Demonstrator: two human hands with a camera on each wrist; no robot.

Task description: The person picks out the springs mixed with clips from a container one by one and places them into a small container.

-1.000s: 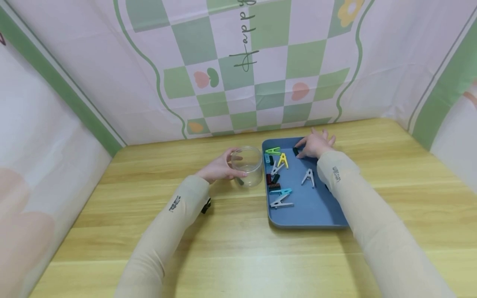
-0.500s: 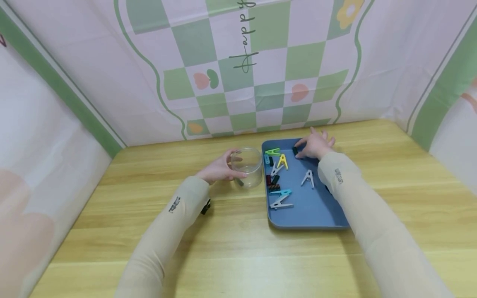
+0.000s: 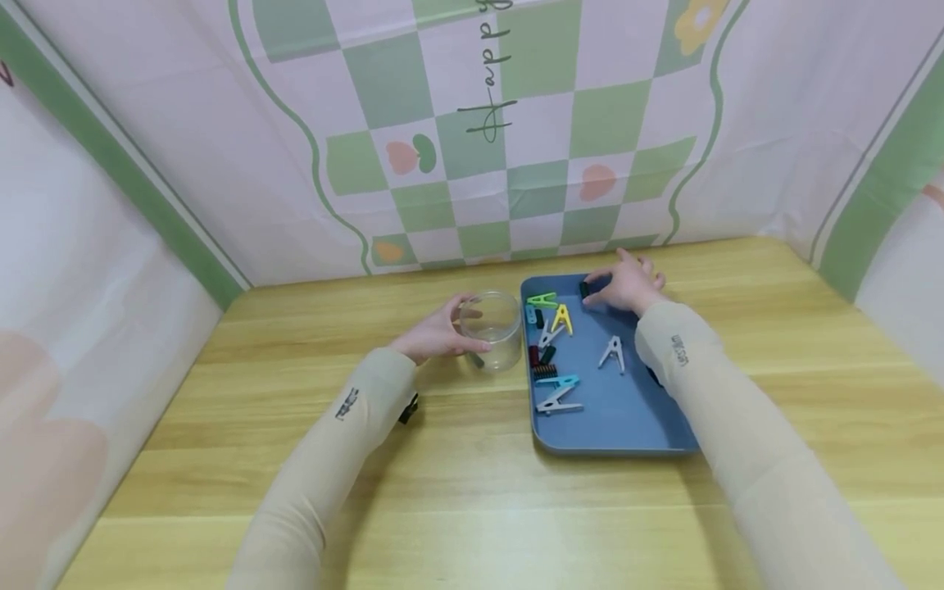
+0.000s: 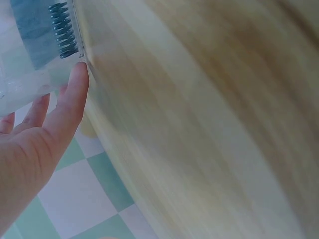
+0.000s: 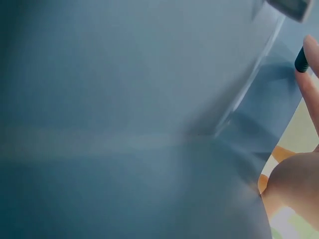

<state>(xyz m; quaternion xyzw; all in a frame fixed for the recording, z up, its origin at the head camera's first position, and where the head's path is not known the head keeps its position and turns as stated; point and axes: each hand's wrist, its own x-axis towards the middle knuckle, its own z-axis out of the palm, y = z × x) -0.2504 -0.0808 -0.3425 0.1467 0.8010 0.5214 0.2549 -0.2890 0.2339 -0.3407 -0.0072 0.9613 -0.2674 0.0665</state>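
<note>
My left hand (image 3: 435, 332) holds a clear round plastic container (image 3: 496, 348), thumb and fingers around its side. In the left wrist view, a dark green spring (image 4: 64, 31) lies in that container. Over the far end of a blue tray (image 3: 627, 438), my right hand (image 3: 627, 285) pinches another dark spring (image 3: 584, 290) between thumb and finger. The same spring (image 5: 302, 60) shows at the edge of the right wrist view. Along the tray's left side lie a green clothespin (image 3: 542, 300), a yellow clothespin (image 3: 563, 319) and several dark springs, among them a copper-dark one (image 3: 545, 371).
A grey clothespin (image 3: 613, 352) sits mid-tray. Near the front left are a light blue clothespin (image 3: 558, 381) and another grey one (image 3: 558, 401). Something dark in the tray is partly hidden by the right sleeve. A patterned cloth (image 3: 472, 197) hangs behind the wooden table (image 3: 472, 508).
My right hand, with the spring between its fingertips, has shifted slightly toward the tray's far rim. The left hand and the container stay where they were.
</note>
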